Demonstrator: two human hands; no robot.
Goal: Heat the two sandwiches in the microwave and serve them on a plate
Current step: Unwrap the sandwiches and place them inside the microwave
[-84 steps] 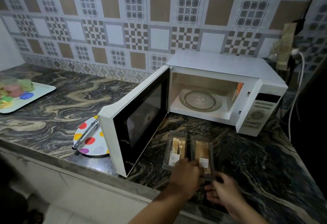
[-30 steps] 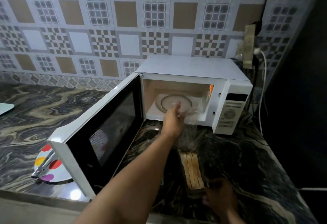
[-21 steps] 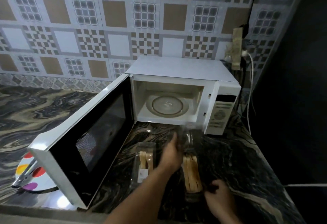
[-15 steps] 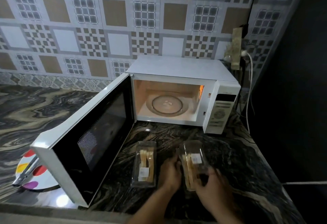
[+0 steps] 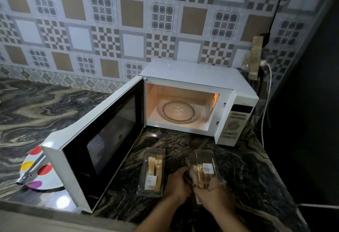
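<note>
Both hands on a sandwich pack at the counter's front edge
The left hand [image 5: 177, 182] and right hand [image 5: 213, 194] grasp the right sandwich pack [image 5: 202, 167]; the left sandwich pack [image 5: 152, 172] lies beside it, before the open microwave [image 5: 183, 103].

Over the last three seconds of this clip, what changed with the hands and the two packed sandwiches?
The left hand reached to the open white microwave, then came back; both hands now hold the right clear plastic sandwich box, the right hand at its near end, with its lid raised. Unchanged: the left sandwich box closed on the counter, glass turntable bare, spotted plate with tongs.
</note>
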